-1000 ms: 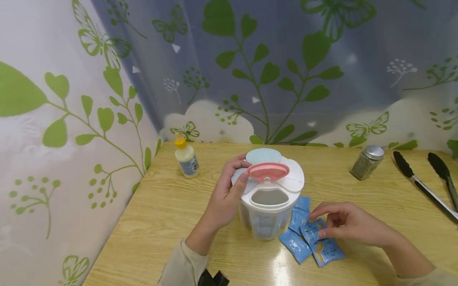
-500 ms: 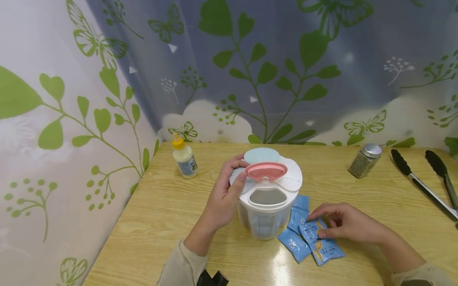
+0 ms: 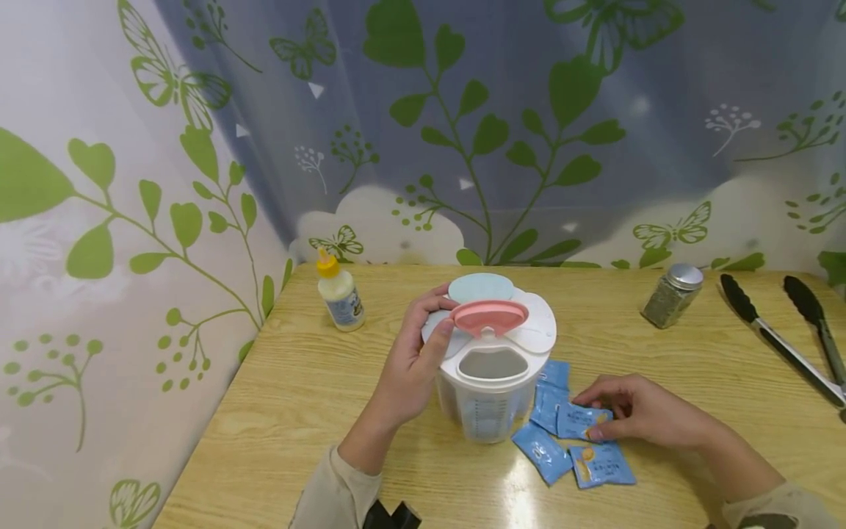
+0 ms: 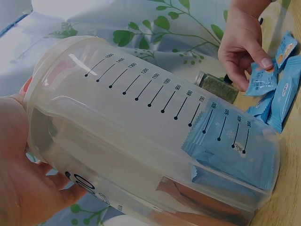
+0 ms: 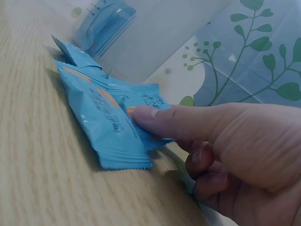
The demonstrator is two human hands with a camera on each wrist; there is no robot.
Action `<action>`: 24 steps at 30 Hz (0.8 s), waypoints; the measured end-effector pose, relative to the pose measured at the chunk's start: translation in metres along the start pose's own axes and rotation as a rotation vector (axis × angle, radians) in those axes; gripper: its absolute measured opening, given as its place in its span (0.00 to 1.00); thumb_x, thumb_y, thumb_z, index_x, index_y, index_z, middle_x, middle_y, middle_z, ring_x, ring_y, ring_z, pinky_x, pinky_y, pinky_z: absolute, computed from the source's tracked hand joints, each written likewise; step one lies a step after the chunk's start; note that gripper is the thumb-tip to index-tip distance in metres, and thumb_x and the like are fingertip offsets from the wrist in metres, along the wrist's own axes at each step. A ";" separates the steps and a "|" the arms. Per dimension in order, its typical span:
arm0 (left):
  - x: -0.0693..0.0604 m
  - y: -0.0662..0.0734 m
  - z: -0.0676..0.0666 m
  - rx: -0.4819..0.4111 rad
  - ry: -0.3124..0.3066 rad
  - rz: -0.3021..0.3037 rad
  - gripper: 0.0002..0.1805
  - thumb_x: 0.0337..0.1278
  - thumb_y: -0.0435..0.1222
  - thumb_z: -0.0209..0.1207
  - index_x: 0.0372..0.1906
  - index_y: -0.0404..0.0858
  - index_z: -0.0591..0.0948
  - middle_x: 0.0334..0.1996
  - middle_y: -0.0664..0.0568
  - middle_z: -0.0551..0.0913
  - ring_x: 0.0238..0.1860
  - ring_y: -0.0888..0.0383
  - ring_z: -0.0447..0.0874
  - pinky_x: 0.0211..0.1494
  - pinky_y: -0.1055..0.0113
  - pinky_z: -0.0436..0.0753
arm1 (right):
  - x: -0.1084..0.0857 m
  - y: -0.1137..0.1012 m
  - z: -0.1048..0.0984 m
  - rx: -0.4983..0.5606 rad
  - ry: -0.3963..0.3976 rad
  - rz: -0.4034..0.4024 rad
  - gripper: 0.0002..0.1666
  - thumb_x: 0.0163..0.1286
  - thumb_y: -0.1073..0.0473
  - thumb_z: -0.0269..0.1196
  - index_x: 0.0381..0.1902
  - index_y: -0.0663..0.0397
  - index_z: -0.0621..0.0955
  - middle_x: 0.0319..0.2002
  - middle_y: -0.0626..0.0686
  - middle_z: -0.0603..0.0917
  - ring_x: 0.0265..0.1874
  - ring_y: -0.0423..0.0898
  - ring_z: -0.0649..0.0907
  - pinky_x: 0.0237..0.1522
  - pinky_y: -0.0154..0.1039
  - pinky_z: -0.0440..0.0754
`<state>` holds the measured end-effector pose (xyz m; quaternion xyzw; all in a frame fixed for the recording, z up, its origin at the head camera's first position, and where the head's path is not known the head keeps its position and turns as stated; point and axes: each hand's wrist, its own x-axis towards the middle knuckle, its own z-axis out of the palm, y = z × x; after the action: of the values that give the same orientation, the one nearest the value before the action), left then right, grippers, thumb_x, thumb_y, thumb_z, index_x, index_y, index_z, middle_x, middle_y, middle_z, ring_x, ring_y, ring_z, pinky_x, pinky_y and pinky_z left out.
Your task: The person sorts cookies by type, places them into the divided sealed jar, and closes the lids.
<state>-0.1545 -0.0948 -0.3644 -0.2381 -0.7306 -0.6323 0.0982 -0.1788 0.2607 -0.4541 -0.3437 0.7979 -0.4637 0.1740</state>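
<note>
A clear storage canister (image 3: 485, 419) with a white lid stands on the table, its pink flap (image 3: 490, 317) raised over an open hole. My left hand (image 3: 411, 367) grips the lid's left rim, thumb on top. Through the wall, in the left wrist view, blue packets (image 4: 230, 155) and brown packets (image 4: 202, 207) show in separate compartments. To the right of the canister, my right hand (image 3: 651, 413) pinches one blue snack packet (image 3: 576, 421) between thumb and fingers. Several other blue packets (image 3: 603, 464) lie around it on the table.
A glue-like bottle with a yellow cap (image 3: 341, 297) stands at the back left. At the back right a jar of dried herbs (image 3: 671, 296) lies tilted or stands leaning in view, beside black-tipped tongs (image 3: 769, 338). A patterned curtain (image 3: 423, 132) hangs behind the table.
The pinched packet has turned and shifted up off the packet below it, under my right hand. My left hand keeps its grip on the canister. The head view has shifted slightly.
</note>
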 end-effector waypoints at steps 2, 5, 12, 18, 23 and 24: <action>0.000 0.000 0.000 -0.003 0.000 0.003 0.12 0.78 0.35 0.45 0.58 0.37 0.70 0.73 0.47 0.62 0.76 0.50 0.59 0.76 0.48 0.63 | 0.000 0.000 0.000 0.011 -0.002 0.012 0.17 0.65 0.62 0.69 0.52 0.54 0.83 0.36 0.46 0.83 0.21 0.35 0.72 0.23 0.34 0.74; 0.001 0.000 0.000 -0.007 0.000 0.010 0.12 0.78 0.35 0.45 0.58 0.36 0.70 0.73 0.46 0.62 0.76 0.49 0.59 0.76 0.48 0.63 | 0.001 -0.002 -0.001 0.030 -0.014 0.013 0.14 0.67 0.63 0.67 0.50 0.54 0.83 0.33 0.45 0.83 0.22 0.31 0.72 0.22 0.34 0.74; 0.002 0.000 -0.001 -0.006 0.003 0.013 0.12 0.78 0.35 0.45 0.58 0.36 0.70 0.73 0.46 0.63 0.76 0.50 0.60 0.76 0.49 0.64 | 0.001 -0.007 -0.003 0.060 -0.011 0.036 0.08 0.70 0.63 0.64 0.46 0.50 0.83 0.29 0.43 0.80 0.23 0.31 0.72 0.22 0.35 0.72; 0.001 0.000 0.000 -0.003 0.010 0.005 0.12 0.77 0.34 0.45 0.58 0.36 0.70 0.73 0.46 0.63 0.76 0.50 0.60 0.75 0.50 0.64 | 0.002 -0.013 -0.005 0.117 -0.020 0.053 0.07 0.73 0.64 0.61 0.47 0.53 0.82 0.31 0.45 0.84 0.21 0.30 0.69 0.19 0.35 0.70; 0.000 0.000 0.000 0.003 0.008 0.009 0.12 0.77 0.35 0.46 0.58 0.36 0.70 0.73 0.47 0.63 0.76 0.50 0.60 0.75 0.49 0.64 | 0.002 -0.020 -0.004 0.134 -0.021 0.037 0.06 0.73 0.65 0.59 0.46 0.54 0.80 0.29 0.54 0.84 0.21 0.30 0.70 0.18 0.36 0.69; 0.001 0.000 0.001 -0.001 0.007 0.012 0.12 0.77 0.35 0.46 0.58 0.36 0.70 0.73 0.47 0.63 0.76 0.50 0.60 0.75 0.49 0.64 | 0.002 -0.022 -0.003 0.133 -0.019 0.032 0.06 0.74 0.66 0.59 0.45 0.54 0.80 0.26 0.55 0.82 0.21 0.30 0.70 0.18 0.36 0.69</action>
<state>-0.1550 -0.0940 -0.3642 -0.2405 -0.7286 -0.6328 0.1045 -0.1738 0.2542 -0.4339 -0.3231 0.7689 -0.5097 0.2115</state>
